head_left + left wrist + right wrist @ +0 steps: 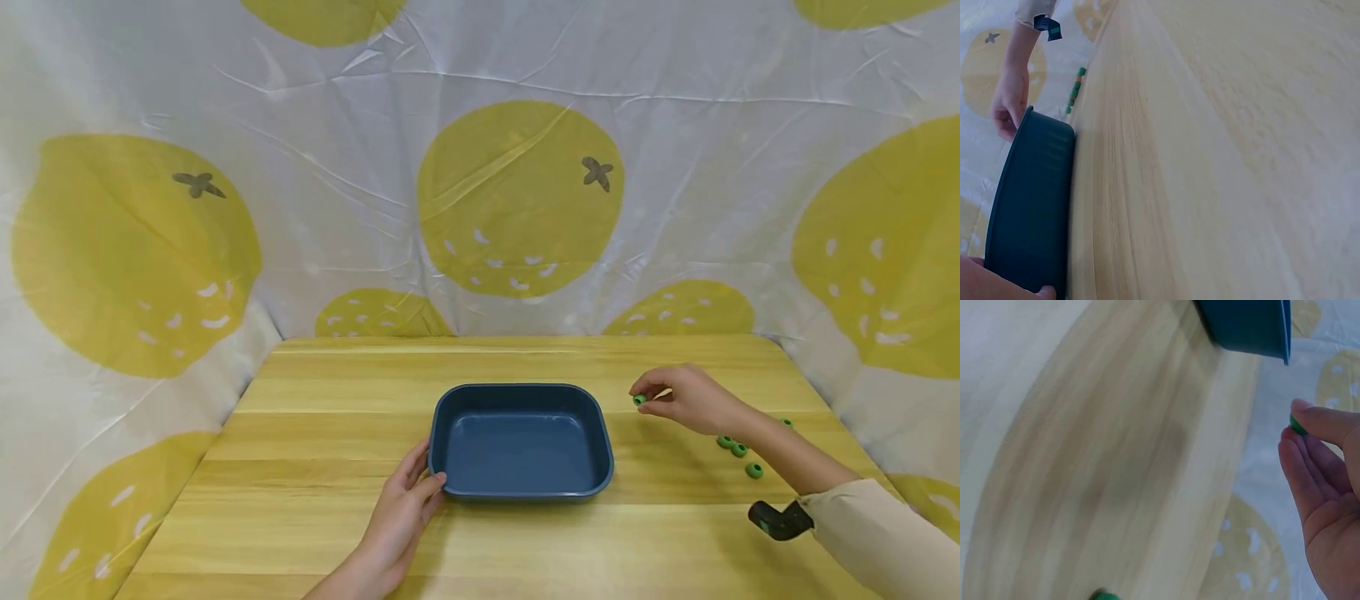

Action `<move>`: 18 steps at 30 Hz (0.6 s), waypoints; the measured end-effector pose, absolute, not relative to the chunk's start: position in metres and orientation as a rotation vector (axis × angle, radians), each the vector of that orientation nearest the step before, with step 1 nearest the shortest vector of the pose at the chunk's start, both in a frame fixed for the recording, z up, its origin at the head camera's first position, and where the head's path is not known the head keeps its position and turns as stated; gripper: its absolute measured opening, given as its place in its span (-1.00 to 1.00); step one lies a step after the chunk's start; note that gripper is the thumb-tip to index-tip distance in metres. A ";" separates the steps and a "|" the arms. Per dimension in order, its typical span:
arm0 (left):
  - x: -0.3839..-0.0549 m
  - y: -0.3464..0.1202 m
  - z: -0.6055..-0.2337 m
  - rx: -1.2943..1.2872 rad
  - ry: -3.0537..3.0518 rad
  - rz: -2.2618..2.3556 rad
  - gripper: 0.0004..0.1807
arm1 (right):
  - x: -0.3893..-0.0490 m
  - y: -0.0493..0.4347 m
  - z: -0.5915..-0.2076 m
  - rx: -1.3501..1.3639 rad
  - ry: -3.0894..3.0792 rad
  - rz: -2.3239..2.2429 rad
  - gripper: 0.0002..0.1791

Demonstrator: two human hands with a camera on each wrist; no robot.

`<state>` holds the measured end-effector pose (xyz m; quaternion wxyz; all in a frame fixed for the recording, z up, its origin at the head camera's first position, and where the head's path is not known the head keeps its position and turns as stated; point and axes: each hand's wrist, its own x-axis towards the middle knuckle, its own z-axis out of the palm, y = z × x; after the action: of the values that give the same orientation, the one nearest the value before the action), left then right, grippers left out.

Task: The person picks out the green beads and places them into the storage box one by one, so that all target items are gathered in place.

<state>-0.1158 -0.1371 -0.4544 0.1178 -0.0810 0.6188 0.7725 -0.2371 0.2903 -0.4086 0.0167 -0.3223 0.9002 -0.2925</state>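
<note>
A dark blue rectangular bin [525, 454] with rounded corners sits on the table, its inside bare. My left hand [401, 517] grips its near left corner, thumb at the rim and fingers along the outer wall; the left wrist view shows that hand [997, 284] low against the bin's side [1032, 206]. To the right of the bin, above the table, my right hand [693, 400] pinches a small green bead [639, 400] with a dark hole. In the right wrist view the bead [1297, 426] shows between thumb and fingertips, mostly covered.
Several more green beads [739, 450] lie on the wooden table [300, 467] under and beside the right forearm. A black angled piece [782, 522] juts from the right sleeve. A lemon-print cloth [517, 200] hangs behind the table and along its sides.
</note>
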 end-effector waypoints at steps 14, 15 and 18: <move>-0.116 -0.138 -0.454 -0.236 1.818 2.252 -0.28 | -0.263 0.247 -0.389 -1.091 2.691 -0.883 -0.79; -0.116 -0.138 -0.454 -0.236 1.818 2.251 -0.28 | -0.265 0.243 -0.389 -1.102 2.683 -0.883 -0.79; -0.116 -0.138 -0.454 -0.235 1.817 2.251 -0.28 | -0.269 0.235 -0.387 -1.137 2.658 -0.883 -0.80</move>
<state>-0.1157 -0.1380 -0.4543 0.1192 -0.0802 0.6215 0.7702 -0.2686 0.2352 -0.3869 0.0592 -0.3756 0.8777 -0.2916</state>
